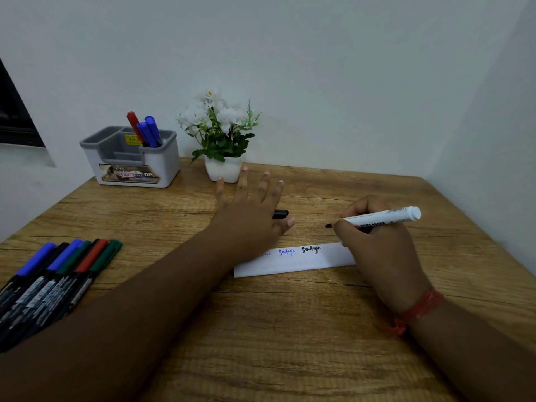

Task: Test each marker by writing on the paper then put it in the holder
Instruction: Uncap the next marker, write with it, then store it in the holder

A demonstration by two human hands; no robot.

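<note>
My right hand (377, 250) grips an uncapped white marker (383, 217), its black tip pointing left just above the right end of the paper strip (293, 264). The strip lies on the wooden table and carries written words in blue and black. My left hand (252, 210) hovers with fingers spread over the table behind the strip, right above a black cap (280, 213) that peeks out beside the thumb. The grey-and-white holder (162, 161) stands at the back left with one red and two blue markers (146, 130) in its right compartment.
Several capped markers (55, 274) in blue, black, green and red lie side by side at the table's left edge. A small white pot of flowers (222, 168) stands behind my left hand. Walls close off the back and right.
</note>
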